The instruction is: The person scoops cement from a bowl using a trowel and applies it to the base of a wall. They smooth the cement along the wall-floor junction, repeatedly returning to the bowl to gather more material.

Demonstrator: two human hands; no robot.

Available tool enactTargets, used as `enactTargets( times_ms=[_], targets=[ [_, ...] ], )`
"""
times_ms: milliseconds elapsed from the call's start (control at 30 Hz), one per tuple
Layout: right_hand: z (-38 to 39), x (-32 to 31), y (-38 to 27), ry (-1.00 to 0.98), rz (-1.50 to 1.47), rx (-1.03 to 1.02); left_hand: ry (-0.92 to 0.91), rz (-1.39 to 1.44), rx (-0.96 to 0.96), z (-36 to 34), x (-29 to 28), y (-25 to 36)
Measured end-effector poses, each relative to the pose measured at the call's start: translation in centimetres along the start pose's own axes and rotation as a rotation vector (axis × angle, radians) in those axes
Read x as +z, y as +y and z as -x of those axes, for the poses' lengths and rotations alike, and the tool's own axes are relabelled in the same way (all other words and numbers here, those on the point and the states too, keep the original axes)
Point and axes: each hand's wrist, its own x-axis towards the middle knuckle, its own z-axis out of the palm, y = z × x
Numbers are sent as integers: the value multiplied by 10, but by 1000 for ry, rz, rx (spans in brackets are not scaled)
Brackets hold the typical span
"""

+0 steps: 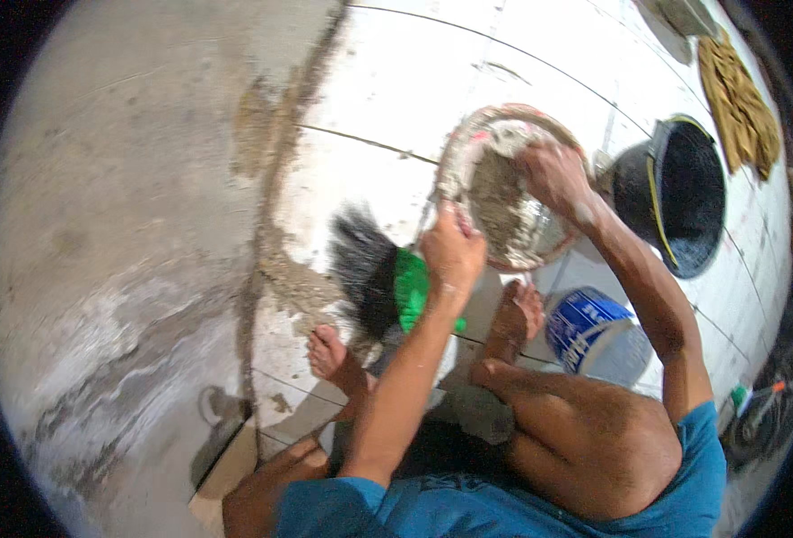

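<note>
Grey, wet-looking mortar [495, 202] is held in a round basin [448, 170], which is set on the white tiled floor [379, 54] in front of the feet. At the basin's near left edge, the rim is gripped by the left hand [453, 249], its fingers closed together over it. Inside the basin, toward its right side, the right hand [553, 175] is lowered to the mortar with the fingers curled; whether anything is pinched between them cannot be told, as the tips are hidden.

To the right of the basin, a black bucket [634, 202] with a yellow handle is seen, and beyond it a brown cloth [739, 108] is spread. Nearer the body than the basin, a blue and white tub [585, 327] is placed just beside the right foot [527, 309]. Left of the basin, a broom head [410, 287] with black bristles and a green base is laid near the left forearm.
</note>
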Motion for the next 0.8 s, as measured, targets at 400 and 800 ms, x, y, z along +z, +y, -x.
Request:
enactTargets(
  times_ms=[400, 800],
  targets=[
    [73, 8, -32, -36, -192, 13, -23, 57, 71, 2, -2, 4],
    [73, -3, -38, 28, -262, 158, -103, 53, 42, -4, 3, 6]
  ],
)
